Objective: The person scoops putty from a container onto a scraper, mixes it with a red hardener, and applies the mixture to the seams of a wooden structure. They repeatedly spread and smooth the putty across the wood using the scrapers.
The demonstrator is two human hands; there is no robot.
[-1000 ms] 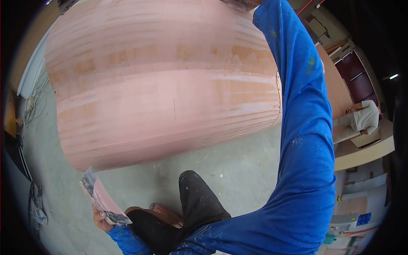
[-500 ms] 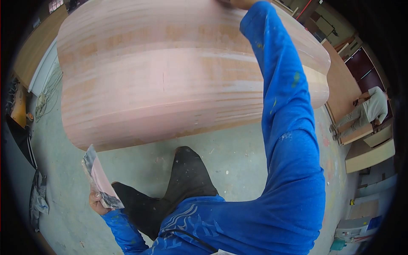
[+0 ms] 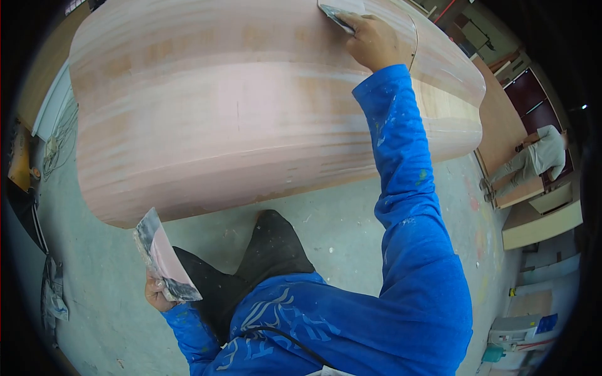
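right hand [image 3: 375, 42], out of view a second ago, now presses a putty scraper [image 3: 334, 15] flat near the top of the curved pink-filled panel [image 3: 251, 106], while left hand [image 3: 157, 291] grips a filler-loaded board [image 3: 164, 257] low beside the knee.

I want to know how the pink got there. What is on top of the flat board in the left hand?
The board carries a smear of pink paste. The left hand grips its lower edge, hiding that part.
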